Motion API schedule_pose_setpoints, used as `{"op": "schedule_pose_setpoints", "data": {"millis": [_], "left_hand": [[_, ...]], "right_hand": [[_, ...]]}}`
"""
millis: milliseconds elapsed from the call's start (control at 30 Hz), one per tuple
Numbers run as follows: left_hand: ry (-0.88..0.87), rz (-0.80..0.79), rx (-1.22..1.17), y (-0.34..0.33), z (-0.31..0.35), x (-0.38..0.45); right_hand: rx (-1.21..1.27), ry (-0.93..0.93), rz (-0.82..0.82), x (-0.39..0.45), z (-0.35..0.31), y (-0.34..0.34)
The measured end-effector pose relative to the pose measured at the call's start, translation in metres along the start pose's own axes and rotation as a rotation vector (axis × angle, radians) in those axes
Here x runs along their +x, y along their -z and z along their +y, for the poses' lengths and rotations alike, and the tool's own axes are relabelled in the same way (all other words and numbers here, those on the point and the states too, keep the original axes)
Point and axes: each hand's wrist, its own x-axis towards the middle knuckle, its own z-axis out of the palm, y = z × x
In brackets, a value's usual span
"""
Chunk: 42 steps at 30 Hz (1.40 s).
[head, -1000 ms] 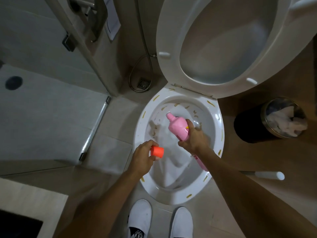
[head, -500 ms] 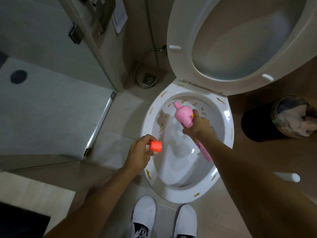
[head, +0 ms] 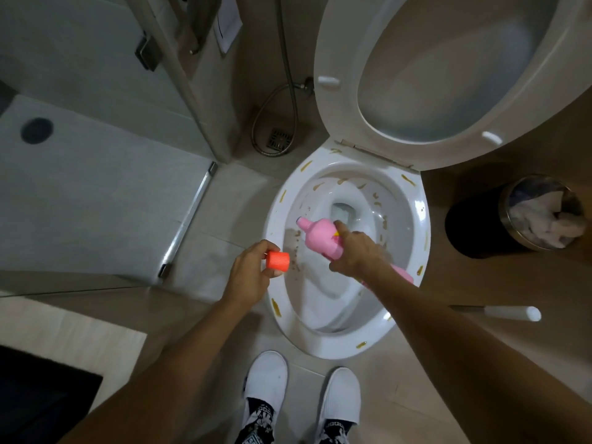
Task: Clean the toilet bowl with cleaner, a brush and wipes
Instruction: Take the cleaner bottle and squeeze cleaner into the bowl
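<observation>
Directly below the camera, a white ceramic toilet bowl (head: 416, 219) is seen from above, its white plastic seat and lid (head: 336, 123) raised upright behind it. Yellowish-brown smears are dotted around the rim and the inner walls of the bowl. A pink plastic bottle of cleaner (head: 320, 238) is gripped around its body by the right hand (head: 355, 251), fingers curled round it, and is held over the left part of the bowl with its uncapped nozzle tilted down and to the left. A ribbed orange screw cap (head: 278, 259) is pinched between the thumb and fingers of the left hand (head: 250, 274), just beside the bowl's left rim and apart from the bottle. Two white slip-on shoes (head: 267, 376) are planted on the beige tiled floor (head: 224, 200) in front of the bowl. To the right, a round black waste bin (head: 474, 229) filled with crumpled white paper stands on the floor, and a white handle (head: 512, 313) lies nearer the bowl; what it belongs to cannot be told. At the left, a glass shower door (head: 179, 91) and a coiled metal hose (head: 288, 75) are visible.
</observation>
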Motion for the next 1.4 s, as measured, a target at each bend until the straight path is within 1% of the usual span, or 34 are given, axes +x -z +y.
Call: {"op": "schedule_pose_setpoints", "data": {"millis": [167,400,467,633,767,933,1167,1300,1400], "left_hand": [[-0.013,-0.009,0.037,0.006,0.008,-0.005],[-0.027,-0.013,0.027,0.005,0.023,-0.010],[-0.026,-0.020,0.020,0.003,0.026,-0.011],[-0.003,-0.068,0.040,-0.004,0.035,-0.013],[0.024,-0.100,0.035,-0.014,0.043,-0.013],[0.025,-0.136,0.051,-0.027,0.050,-0.012],[0.050,-0.154,0.084,-0.034,0.048,-0.008],[0.079,-0.166,0.091,-0.037,0.045,-0.003],[0.087,-0.179,0.100,-0.038,0.042,0.001]], "right_hand": [[-0.086,0.054,-0.096,-0.030,0.004,-0.022],[-0.200,0.115,-0.137,-0.073,0.021,-0.035],[-0.218,0.103,-0.154,-0.084,0.030,-0.038],[-0.165,0.041,-0.190,-0.105,0.061,-0.037],[-0.182,-0.017,-0.170,-0.111,0.085,-0.030],[-0.084,-0.132,-0.131,-0.111,0.113,-0.021],[0.051,-0.380,-0.003,-0.097,0.137,0.000],[0.153,-0.459,0.062,-0.076,0.140,0.018],[0.228,-0.469,0.138,-0.057,0.139,0.030]]}}
